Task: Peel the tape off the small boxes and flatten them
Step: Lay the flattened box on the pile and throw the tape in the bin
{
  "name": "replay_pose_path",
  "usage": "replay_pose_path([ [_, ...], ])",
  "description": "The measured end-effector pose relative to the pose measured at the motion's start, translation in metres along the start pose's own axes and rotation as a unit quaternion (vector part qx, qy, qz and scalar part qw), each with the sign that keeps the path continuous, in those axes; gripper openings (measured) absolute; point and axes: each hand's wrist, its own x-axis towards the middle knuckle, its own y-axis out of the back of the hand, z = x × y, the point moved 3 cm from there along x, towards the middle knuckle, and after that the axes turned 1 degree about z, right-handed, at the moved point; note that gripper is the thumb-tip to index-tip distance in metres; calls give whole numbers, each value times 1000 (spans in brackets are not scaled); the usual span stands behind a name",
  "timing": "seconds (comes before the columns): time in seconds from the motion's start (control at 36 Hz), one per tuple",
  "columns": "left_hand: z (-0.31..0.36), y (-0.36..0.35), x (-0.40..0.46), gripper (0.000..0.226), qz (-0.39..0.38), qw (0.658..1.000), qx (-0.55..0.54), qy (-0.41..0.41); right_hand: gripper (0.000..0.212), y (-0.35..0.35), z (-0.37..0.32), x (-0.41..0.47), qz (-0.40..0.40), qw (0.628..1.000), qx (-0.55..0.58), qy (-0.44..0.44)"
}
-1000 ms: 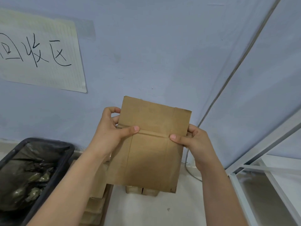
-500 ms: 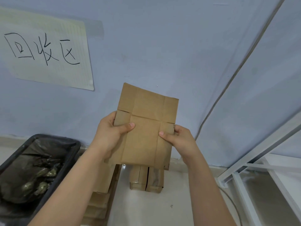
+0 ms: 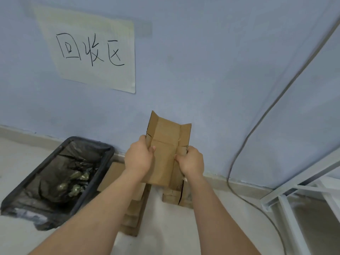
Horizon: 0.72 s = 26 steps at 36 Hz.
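I am holding one small box (image 3: 165,155), already flattened and with no tape I can see, in the air in front of the wall, my left hand (image 3: 138,158) and right hand (image 3: 191,162) each gripping one side edge. It is thin brown cardboard with sharp creases and open end flaps. I am judging that it belongs on the flat stack (image 3: 134,205) on the floor below, beside the black bin (image 3: 103,159), and more boxes may be waiting.

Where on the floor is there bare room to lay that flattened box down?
Bare floor lies between the stack of flattened cardboard and the cable. It is crowded by the wall: the lined bin, the stack and the small boxes stand close together. Both hands, left hand and right hand, hold the flattened box.
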Motion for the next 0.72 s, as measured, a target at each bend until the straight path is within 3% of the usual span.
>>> replay_pose_path([
  [0.06,-16,-5,2,16,-41,999,-15,25,14,-10,11,-1,-44,997,49,-45],
  [0.11,-37,-2,4,17,-84,978,-165,91,17,-15,17,1,-103,981,143,-86],
  [0.19,-74,5,0,26,-125,892,-384,204,12,-24,12,1,-223,935,259,-90],
  [0.31,-110,-7,-7,28,-147,839,-451,267,10,-46,14,-3,-291,895,322,-100],
  [0.39,-123,-23,-6,25,-161,821,-467,287,14,-65,28,6,-305,879,344,-128],
  [0.44,-133,-32,-3,22,-157,833,-442,293,14,-77,41,12,-301,890,313,-142],
  [0.53,-152,-46,1,25,-135,874,-374,279,24,-102,67,15,-281,924,212,-149],
  [0.58,-166,-58,6,25,-136,901,-320,260,28,-125,89,14,-279,928,185,-166],
  [0.72,-205,-76,23,40,-121,964,-72,226,39,-169,119,6,-288,920,169,-204],
])
